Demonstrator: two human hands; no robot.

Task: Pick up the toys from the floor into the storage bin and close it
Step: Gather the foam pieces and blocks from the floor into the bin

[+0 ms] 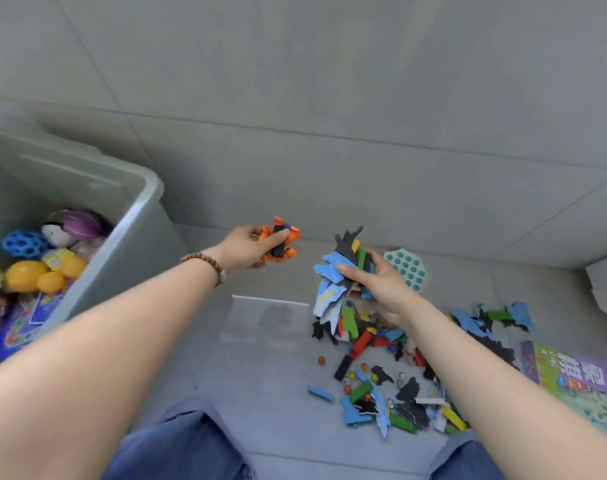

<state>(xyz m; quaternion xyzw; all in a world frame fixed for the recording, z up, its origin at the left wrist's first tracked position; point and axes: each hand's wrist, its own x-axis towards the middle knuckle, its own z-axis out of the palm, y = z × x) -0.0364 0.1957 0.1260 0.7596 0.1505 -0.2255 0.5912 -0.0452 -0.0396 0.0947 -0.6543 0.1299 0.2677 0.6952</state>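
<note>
Hands, two of them, hung above the grey floor point(260, 393) in the head view. The left hand point(246, 247) curled its fingers round one orange-and-black toy figure point(279, 242), held in the air between the storage bin point(135, 216) and the floor pile point(381, 386). The right hand point(378, 285) clutched one bunch of puzzle pieces point(336, 271) and blocks, thumb pressed on top, just above that pile. The one bin stood open at the left, holding one blue holed ball point(23, 244), three yellow round toys point(25, 273) and one purple plush point(77, 226). One teal dotted disc point(407, 268) and one game box point(579, 386) lay on the floor. The loose pieces were too many to count.
</note>
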